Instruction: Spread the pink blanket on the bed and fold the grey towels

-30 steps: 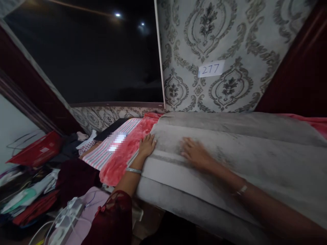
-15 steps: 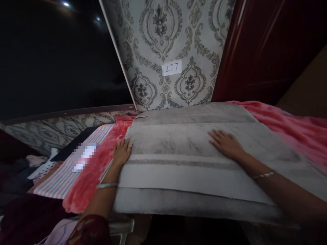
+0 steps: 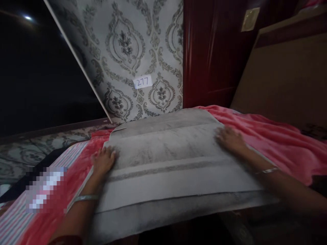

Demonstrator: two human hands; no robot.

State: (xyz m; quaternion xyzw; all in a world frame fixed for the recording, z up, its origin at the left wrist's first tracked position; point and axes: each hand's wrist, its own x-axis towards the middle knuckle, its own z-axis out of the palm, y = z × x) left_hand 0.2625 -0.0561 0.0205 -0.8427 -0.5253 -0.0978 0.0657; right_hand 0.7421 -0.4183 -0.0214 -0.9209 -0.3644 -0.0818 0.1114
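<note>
A grey plush cloth (image 3: 163,180) with a lighter stripe pattern lies spread and layered in front of me, its near edge hanging over the front. My left hand (image 3: 104,160) rests palm down at the cloth's left edge with its fingers stretched out. At the right edge, my right hand (image 3: 231,140) lies over the cloth, fingers extended and somewhat blurred. Neither hand grips anything visible. Beneath the cloth, a pink-red fleece blanket (image 3: 270,136) sticks out on both sides.
Left of the blanket lies a striped cloth (image 3: 15,214) with a pixelated patch. A large dark screen (image 3: 46,78) stands back left. Behind are patterned wallpaper (image 3: 127,61) with a paper reading 277 (image 3: 143,82), a dark red door (image 3: 204,51) and a brown board (image 3: 286,75) at right.
The view has turned to the right. My right hand has moved from the cloth's middle out to its right edge, while my left hand stays at the left edge.
</note>
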